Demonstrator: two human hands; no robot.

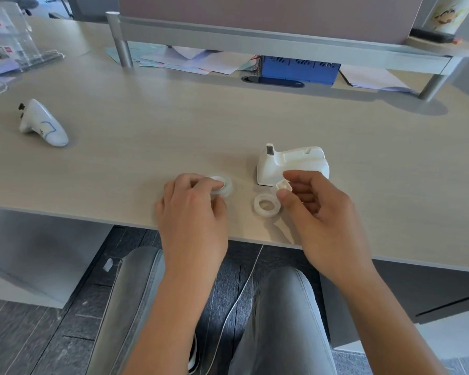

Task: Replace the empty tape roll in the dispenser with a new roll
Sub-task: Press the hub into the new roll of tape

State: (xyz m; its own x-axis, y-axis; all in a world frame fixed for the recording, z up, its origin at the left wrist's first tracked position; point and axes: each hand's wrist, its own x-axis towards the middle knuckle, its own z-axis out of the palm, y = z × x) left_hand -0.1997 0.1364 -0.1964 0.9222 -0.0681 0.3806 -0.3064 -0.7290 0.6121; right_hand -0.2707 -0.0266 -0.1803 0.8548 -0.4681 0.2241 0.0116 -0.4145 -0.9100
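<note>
A white tape dispenser (293,163) stands on the light wooden desk (146,136), right of centre, with its cutter end pointing left. My left hand (192,209) has its fingers closed on a clear tape roll (222,185) that rests on the desk. A thin, empty-looking white ring (266,205) lies flat between my hands, touched by neither. My right hand (317,204) pinches a small white plastic hub piece (284,186) just in front of the dispenser.
A white handheld controller (42,123) lies at the desk's left. Loose papers (190,60) and a blue box (298,69) sit under a raised shelf (282,41) at the back. A clear brochure stand (8,39) is at far left. The desk's front edge runs just below my hands.
</note>
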